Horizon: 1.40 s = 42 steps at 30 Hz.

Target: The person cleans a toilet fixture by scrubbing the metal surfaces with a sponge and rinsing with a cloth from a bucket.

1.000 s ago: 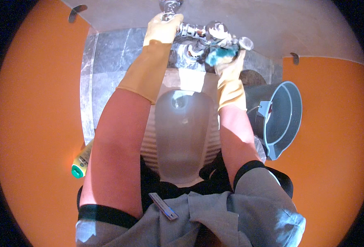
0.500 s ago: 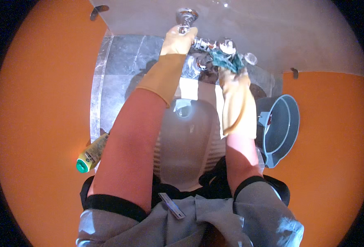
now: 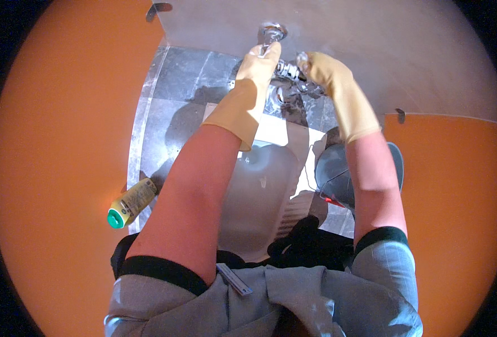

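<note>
Two gloved hands [image 3: 256, 66] at chrome pipework [image 3: 288, 69]

From here I make out long-cuffed yellow gloves [image 3: 349, 101], a grey top [image 3: 299, 286] whose short sleeves [image 3: 141, 295] end in black bands [image 3: 167, 273], and a slim pale badge [image 3: 234, 279].

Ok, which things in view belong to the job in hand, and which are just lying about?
In the job:
- left gloved hand, gripping the chrome pipe
- right gloved hand, at the chrome fittings

Lying about, judging by neither hand holding them:
- yellow bottle, green-capped
- grey bucket
</note>
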{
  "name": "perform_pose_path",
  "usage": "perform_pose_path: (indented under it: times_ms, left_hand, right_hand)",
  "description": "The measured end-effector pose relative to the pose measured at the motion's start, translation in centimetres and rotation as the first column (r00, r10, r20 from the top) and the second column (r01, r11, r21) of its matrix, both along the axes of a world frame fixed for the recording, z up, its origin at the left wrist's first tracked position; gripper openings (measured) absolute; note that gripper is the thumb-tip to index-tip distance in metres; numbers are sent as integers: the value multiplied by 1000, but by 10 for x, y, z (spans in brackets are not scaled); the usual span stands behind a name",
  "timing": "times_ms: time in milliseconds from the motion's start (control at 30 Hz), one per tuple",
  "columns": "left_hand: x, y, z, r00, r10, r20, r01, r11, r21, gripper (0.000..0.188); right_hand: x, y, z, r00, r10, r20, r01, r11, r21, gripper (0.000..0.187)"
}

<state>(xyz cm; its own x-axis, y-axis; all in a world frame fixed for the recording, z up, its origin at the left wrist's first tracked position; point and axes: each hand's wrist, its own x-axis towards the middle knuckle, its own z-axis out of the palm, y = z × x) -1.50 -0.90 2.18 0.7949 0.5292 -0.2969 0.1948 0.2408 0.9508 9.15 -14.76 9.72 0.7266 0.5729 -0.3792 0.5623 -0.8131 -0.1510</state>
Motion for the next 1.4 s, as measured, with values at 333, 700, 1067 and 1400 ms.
perform_pose_path:
  times_ms: [333, 700, 1067, 1400]
  left_hand:
    - [9, 2, -8, 997, 32, -71, -16, 978, 209, 58]
    - [15, 1, -15, 996, 22, -83, -10, 990, 141, 57]
    - [15, 8, -15, 990, 4, -138, 28, 974, 226, 68]
    - [7, -2, 0, 990, 54, -130, -27, 979, 202, 63]
  right_hand:
    - [-48, -62, -81, 876, -445, 186, 97, 541, 835, 51]
    - [-75, -38, -36, 741, -117, 661, -239, 874, 423, 59]
    - [6, -28, -2, 971, -105, -215, 153, 962, 224, 45]
    - [-50, -52, -84, 844, -534, -41, 291, 393, 873, 55]
